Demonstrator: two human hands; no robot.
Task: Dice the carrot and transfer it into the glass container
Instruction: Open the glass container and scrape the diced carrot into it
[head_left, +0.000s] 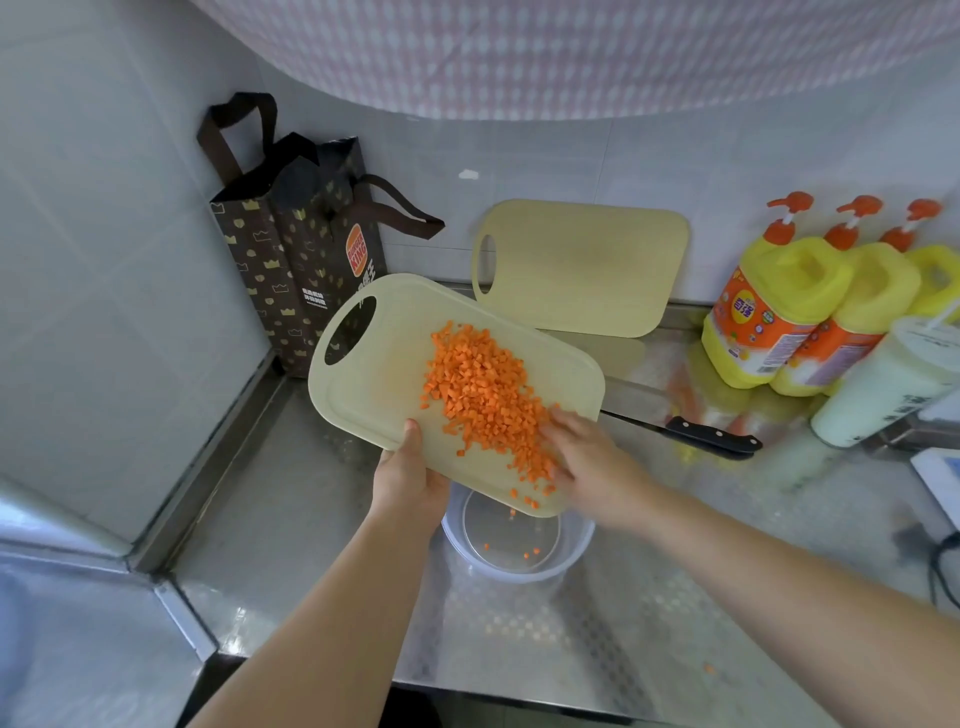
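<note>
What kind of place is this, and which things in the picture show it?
Most likely a kitchen, perhaps a commercial one. It has a patterned stainless-steel counter, a pale yellow plastic cutting board carrying diced orange carrot, and a black-handled knife lying beside yellow pump bottles, probably dish detergent.

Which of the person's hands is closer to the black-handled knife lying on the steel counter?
Right. The right hand, fingers on the diced orange carrot, is left of the black-handled knife; the left hand, gripping the edge of the pale yellow plastic cutting board, is farther left.
</note>
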